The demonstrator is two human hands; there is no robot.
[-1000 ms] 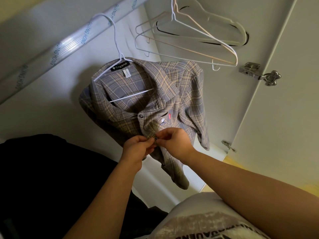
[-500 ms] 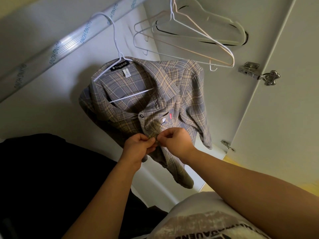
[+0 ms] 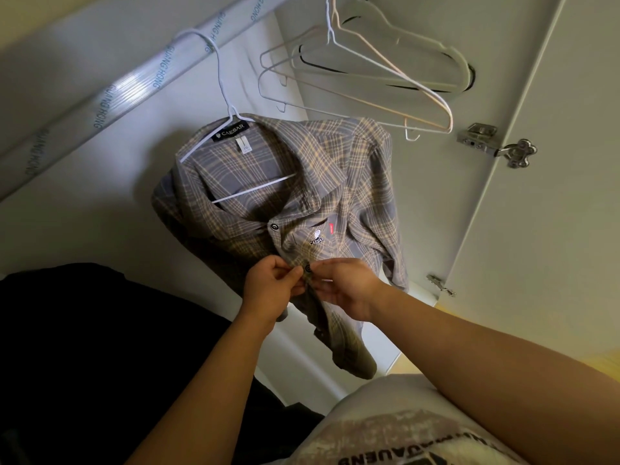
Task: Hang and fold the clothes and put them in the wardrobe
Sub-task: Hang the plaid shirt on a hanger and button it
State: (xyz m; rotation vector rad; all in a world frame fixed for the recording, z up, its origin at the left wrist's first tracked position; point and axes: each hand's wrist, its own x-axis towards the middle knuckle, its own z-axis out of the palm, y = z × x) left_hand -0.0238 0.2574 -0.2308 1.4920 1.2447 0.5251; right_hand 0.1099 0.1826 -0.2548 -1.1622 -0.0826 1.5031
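A grey and tan plaid shirt [image 3: 339, 182] hangs on a white wire hanger [image 3: 219, 78] from the wardrobe rail [image 3: 110, 95]. Its top dark button [image 3: 274, 226] is fastened. My left hand [image 3: 270, 290] and my right hand [image 3: 345, 288] both pinch the shirt's front placket, one on each side of the second dark button [image 3: 307, 269], just under the chest logo. The shirt's lower part droops below my hands.
Several empty hangers [image 3: 362, 72] hang on the rail to the right of the shirt. The open wardrobe door [image 3: 553, 203] with metal hinges [image 3: 496, 147] stands at the right. A dark garment mass [image 3: 100, 347] fills the lower left.
My fingers have parted slightly around the second button, which now shows between them. The shirt and hangers swayed a little.
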